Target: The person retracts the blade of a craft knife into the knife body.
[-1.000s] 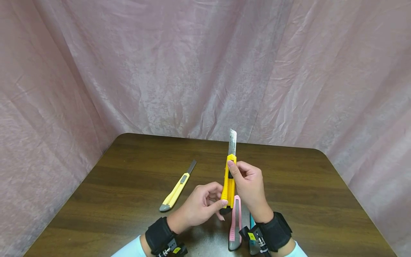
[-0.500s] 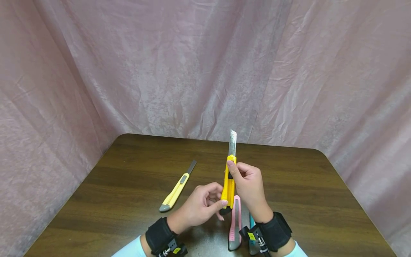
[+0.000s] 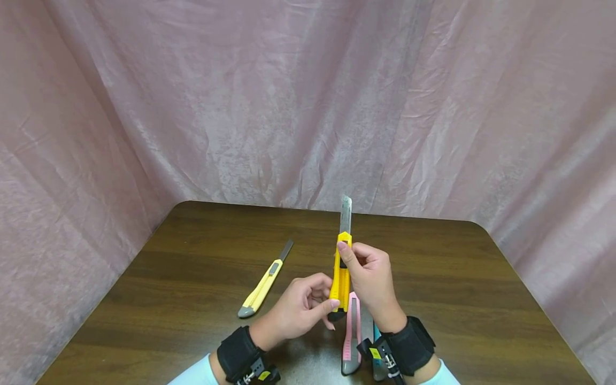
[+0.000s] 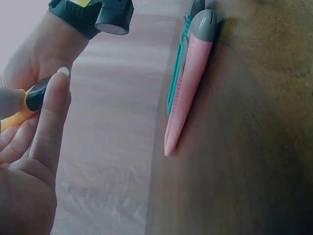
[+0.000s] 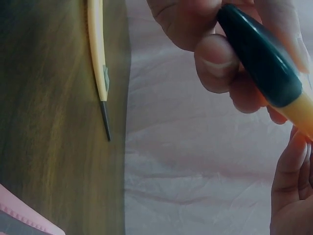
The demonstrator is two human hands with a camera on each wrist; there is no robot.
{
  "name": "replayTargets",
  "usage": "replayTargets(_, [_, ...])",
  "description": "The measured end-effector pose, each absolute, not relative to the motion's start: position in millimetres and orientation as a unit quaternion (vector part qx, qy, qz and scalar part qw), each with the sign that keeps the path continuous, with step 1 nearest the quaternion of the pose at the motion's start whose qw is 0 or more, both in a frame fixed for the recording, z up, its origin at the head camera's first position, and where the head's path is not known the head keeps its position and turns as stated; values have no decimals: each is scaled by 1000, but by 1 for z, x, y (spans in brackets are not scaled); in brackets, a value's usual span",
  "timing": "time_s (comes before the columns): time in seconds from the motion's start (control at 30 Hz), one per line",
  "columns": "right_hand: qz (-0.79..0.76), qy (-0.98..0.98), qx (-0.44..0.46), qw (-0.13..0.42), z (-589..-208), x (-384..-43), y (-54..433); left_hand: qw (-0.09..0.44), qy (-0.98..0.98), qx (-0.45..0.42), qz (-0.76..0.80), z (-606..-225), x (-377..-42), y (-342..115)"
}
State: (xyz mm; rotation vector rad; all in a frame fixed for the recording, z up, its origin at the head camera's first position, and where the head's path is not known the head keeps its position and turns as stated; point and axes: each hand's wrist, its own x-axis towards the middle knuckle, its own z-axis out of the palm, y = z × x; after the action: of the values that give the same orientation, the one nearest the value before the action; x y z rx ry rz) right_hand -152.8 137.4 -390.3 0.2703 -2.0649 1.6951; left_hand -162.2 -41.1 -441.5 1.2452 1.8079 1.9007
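Observation:
A yellow utility knife (image 3: 341,278) with a black end cap is held up above the table, its metal blade (image 3: 345,215) extended and pointing away. My right hand (image 3: 375,275) grips the upper handle, thumb on the front near the black slider. My left hand (image 3: 305,305) pinches the lower end, thumb over the handle by the cap. In the left wrist view the black cap (image 4: 36,94) shows between thumb and fingers. From the right wrist, the dark cap (image 5: 261,56) is seen close up with the left fingers around it.
A pale yellow utility knife (image 3: 262,289) with its blade out lies on the wooden table (image 3: 192,256) to the left. A pink utility knife (image 3: 351,342) and a teal one (image 3: 377,347) lie near the front, partly behind the right wrist. Pink curtains (image 3: 289,107) hang behind.
Both hands keep the same hold on the yellow utility knife. The whole view has shifted very slightly, with the knife appearing a little further left.

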Motion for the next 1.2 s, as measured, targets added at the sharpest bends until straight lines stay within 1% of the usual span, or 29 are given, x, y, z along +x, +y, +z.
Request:
replayTargets(0.17, [613,-751,108,220,-391,-154,137,112,616,423,655,-443,-163,-41])
replayTargets(0.27, [610,-757,98,214,-391,-154,137,114,617,422,654,-442,-163,-42])
replayTargets(0.4, [607,-767,78,194,-390,-154,139,116,623,418,651,-442,-164,-42])
replayTargets(0.53, [598,-778,76,177,-389,-154,140,115,624,417,651,-442,-165,-42])
replayTargets(0.83, [598,-774,97,185,-389,-153,139,106,617,426,653,-441,-164,-42])
replayTargets(1.03, [598,-772,111,185,-390,-152,137,88,612,431,658,-441,-165,-42])
replayTargets(1.2, [600,-770,96,193,-390,-152,136,89,614,430,656,-440,-165,-43])
